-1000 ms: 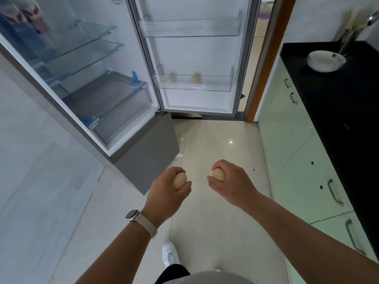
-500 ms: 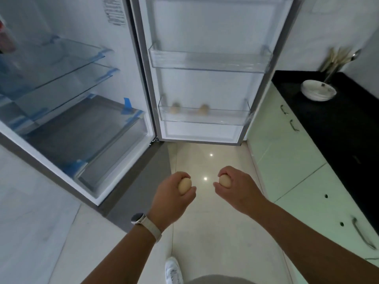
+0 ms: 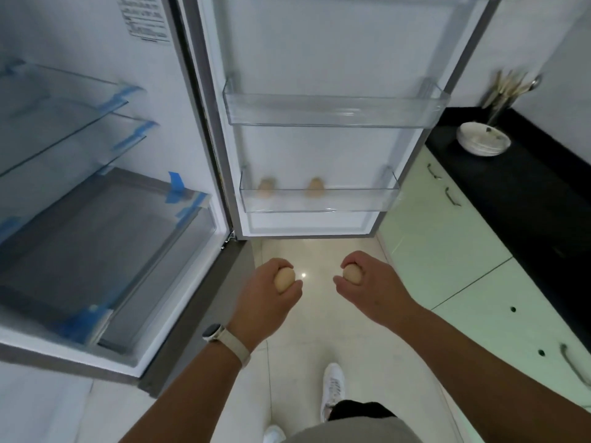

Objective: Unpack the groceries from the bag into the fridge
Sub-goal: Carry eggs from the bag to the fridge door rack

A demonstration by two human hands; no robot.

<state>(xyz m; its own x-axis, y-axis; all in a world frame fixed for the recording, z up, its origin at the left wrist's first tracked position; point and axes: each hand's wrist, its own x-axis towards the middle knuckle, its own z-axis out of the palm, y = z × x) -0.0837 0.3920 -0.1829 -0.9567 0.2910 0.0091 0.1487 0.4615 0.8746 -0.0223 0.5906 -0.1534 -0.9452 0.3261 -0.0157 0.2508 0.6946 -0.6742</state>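
Observation:
My left hand (image 3: pixel 265 298) grips a tan egg (image 3: pixel 284 280), and my right hand (image 3: pixel 371 286) grips another tan egg (image 3: pixel 352 274). Both hands hang side by side over the floor, just below the open fridge door (image 3: pixel 335 43). The door's lower clear bin (image 3: pixel 319 199) holds two eggs, one at its left (image 3: pixel 265 188) and one near its middle (image 3: pixel 315 187). The upper door bin (image 3: pixel 335 110) looks empty. The fridge body (image 3: pixel 198 139) stands open at left. No bag is in view.
Glass shelves (image 3: pixel 64 123) with blue tape and a clear drawer (image 3: pixel 105 257) fill the fridge at left. A black counter (image 3: pixel 527 193) over pale green cabinets (image 3: pixel 447 235) runs along the right, with stacked white bowls (image 3: pixel 483 142) and a utensil holder (image 3: pixel 508 87). My white shoe (image 3: pixel 332 388) is on the floor.
I have come closer to the fridge door, which now looms larger in view. Both hands still hold their eggs and have risen slightly toward the lower door bin.

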